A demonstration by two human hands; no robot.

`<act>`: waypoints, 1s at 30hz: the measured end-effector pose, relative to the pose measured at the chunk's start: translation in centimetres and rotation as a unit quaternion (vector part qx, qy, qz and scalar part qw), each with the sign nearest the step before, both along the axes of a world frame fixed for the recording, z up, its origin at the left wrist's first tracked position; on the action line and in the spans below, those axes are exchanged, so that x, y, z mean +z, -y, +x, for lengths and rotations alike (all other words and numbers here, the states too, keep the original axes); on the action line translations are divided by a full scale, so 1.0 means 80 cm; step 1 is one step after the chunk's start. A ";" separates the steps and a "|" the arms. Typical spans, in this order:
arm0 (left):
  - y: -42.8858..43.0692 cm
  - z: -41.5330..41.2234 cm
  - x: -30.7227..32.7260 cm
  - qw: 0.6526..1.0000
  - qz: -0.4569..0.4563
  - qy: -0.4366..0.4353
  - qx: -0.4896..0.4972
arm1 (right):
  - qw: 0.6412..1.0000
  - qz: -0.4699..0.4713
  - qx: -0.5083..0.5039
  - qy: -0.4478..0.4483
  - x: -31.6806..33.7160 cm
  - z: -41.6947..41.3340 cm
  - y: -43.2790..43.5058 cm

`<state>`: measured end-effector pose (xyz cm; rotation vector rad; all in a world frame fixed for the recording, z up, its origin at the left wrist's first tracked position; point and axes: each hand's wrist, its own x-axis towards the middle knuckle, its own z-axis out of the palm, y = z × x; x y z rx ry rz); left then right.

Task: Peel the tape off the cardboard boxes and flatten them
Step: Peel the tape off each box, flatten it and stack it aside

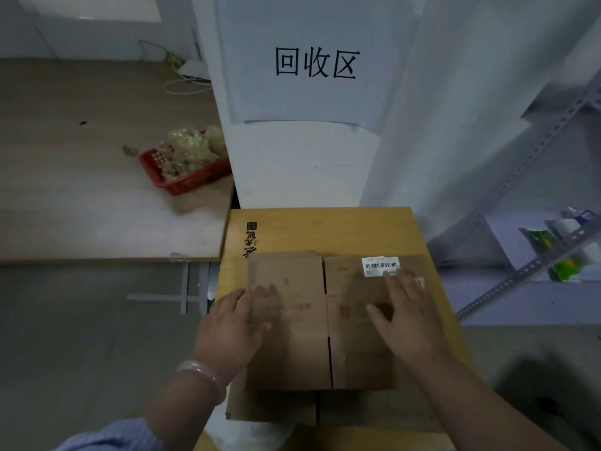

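While both my hands lie on the cardboard, a red basket (195, 183) sits far to my left on a pale wooden table (81, 196), heaped with crumpled yellowish wads (192, 148); I cannot tell what they are made of. Right of it stands a white pillar (302, 164) bearing a paper sign (313, 63) with three black characters. Below the pillar, my left hand (232, 327), a pale bracelet (203, 374) on its wrist, rests with fingers straight and relaxed on the left edge of the brown cardboard box (292, 346). That box lies flat, two panels side by side with a dark seam between them, on top of a larger yellowish cardboard sheet (325, 229) printed with black characters. My right hand (406, 317) presses on the right panel, fingers spread wide, fingertips reaching the lower edge of a white barcode label (380, 265). Both hands are blurred. Further right, a grey metal shelf (527, 272) holds green packets (538, 240).
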<state>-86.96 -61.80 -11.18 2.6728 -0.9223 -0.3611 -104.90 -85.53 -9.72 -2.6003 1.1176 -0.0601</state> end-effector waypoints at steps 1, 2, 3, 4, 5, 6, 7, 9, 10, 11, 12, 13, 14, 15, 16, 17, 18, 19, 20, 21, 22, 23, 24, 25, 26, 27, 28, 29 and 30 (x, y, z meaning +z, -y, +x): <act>-0.007 0.003 0.005 0.999 -0.006 0.032 -0.004 | 0.999 0.000 0.038 -0.002 0.007 0.015 -0.012; -0.012 0.007 0.011 0.998 -0.006 0.057 -0.008 | 0.998 0.007 0.070 0.000 0.015 0.030 -0.023; -0.020 0.012 0.018 0.996 -0.007 0.084 -0.008 | 0.995 0.013 0.100 0.006 0.023 0.046 -0.037; -0.031 0.020 0.025 0.994 -0.006 0.107 -0.004 | 0.991 0.009 0.135 0.010 0.032 0.063 -0.053; -0.043 0.029 0.033 0.992 -0.005 0.126 0.000 | 0.985 -0.005 0.169 0.012 0.039 0.080 -0.070; -0.057 0.039 0.039 0.990 -0.004 0.144 0.006 | 0.979 -0.021 0.202 0.008 0.045 0.096 -0.086; -0.072 0.051 0.046 0.987 -0.002 0.158 0.015 | 0.972 -0.036 0.230 0.009 0.050 0.112 -0.103; -0.106 0.073 0.061 0.983 -0.008 0.178 0.034 | 0.961 -0.054 0.269 0.019 0.059 0.145 -0.137; -0.126 0.085 0.067 0.981 -0.012 0.191 0.042 | 0.958 -0.051 0.280 0.024 0.063 0.163 -0.156; -0.147 0.097 0.073 0.978 -0.012 0.201 0.050 | 0.956 -0.049 0.289 0.028 0.068 0.182 -0.179; -0.170 0.109 0.078 0.977 -0.008 0.206 0.059 | 0.952 -0.051 0.300 0.034 0.072 0.203 -0.203; -0.195 0.121 0.084 0.976 -0.003 0.207 0.070 | 0.947 -0.057 0.314 0.043 0.078 0.223 -0.230; -0.222 0.134 0.089 0.975 0.002 0.208 0.083 | 0.941 -0.057 0.329 0.052 0.084 0.244 -0.260; -0.249 0.147 0.094 0.973 0.003 0.212 0.096 | 0.935 -0.053 0.345 0.060 0.089 0.265 -0.290; -0.279 0.160 0.099 0.969 0.003 0.221 0.107 | 0.930 -0.048 0.358 0.068 0.095 0.286 -0.320; -0.310 0.174 0.104 0.966 0.004 0.231 0.118 | 0.925 -0.047 0.369 0.074 0.100 0.307 -0.350; -0.340 0.188 0.109 0.962 0.005 0.239 0.129 | 0.921 -0.050 0.377 0.080 0.104 0.326 -0.378; -0.368 0.202 0.115 0.959 0.006 0.246 0.140 | 0.919 -0.055 0.382 0.085 0.107 0.347 -0.405; -0.395 0.217 0.121 0.956 0.004 0.251 0.151 | 0.916 -0.061 0.387 0.089 0.111 0.366 -0.430; -0.420 0.231 0.127 0.953 0.003 0.257 0.160 | 0.913 -0.064 0.391 0.092 0.114 0.385 -0.456; -0.443 0.246 0.132 0.950 0.004 0.263 0.168 | 0.911 -0.067 0.396 0.096 0.118 0.404 -0.481; -0.465 0.260 0.137 0.947 0.006 0.269 0.174 | 0.908 -0.068 0.401 0.101 0.123 0.421 -0.504; -0.485 0.274 0.141 0.944 0.008 0.275 0.180 | 0.905 -0.069 0.407 0.105 0.127 0.437 -0.526; -0.503 0.287 0.144 0.942 0.007 0.280 0.187 | 0.901 -0.072 0.414 0.108 0.131 0.453 -0.545; -0.520 0.300 0.147 0.939 0.003 0.283 0.195 | 0.898 -0.075 0.419 0.108 0.135 0.468 -0.562; -0.536 0.312 0.148 0.937 -0.001 0.285 0.204 | 0.896 -0.077 0.424 0.107 0.137 0.484 -0.577; -0.551 0.324 0.148 0.934 -0.002 0.288 0.212 | 0.894 -0.078 0.428 0.105 0.138 0.500 -0.590; -0.564 0.338 0.148 0.932 -0.002 0.289 0.220 | 0.893 -0.078 0.431 0.104 0.139 0.518 -0.601; -0.576 0.351 0.147 0.930 -0.002 0.290 0.227 | 0.892 -0.079 0.433 0.103 0.139 0.536 -0.611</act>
